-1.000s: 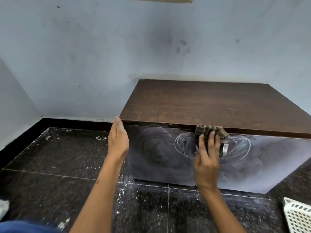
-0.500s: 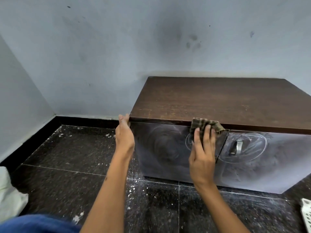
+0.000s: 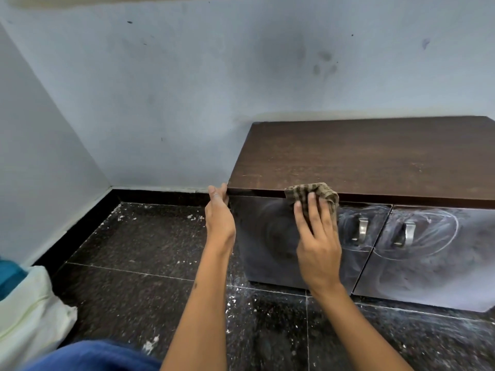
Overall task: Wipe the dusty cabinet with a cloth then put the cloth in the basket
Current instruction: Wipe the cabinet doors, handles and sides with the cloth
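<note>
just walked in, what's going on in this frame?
A person is wiping the front of a low dark cabinet. The right hand presses a checked cloth flat against the top of the left door, just under the top edge. The left hand rests on the cabinet's left front corner, apparently steadying. The right door shows chalky dust swirls, while the left door's left part looks darker and cleaner, so wiping is not finished.

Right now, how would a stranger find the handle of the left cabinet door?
Find the low brown cabinet against the wall. On its dusty front, take the left handle, beside the right hand pressing the checked cloth; the right handle stands farther away.
</note>
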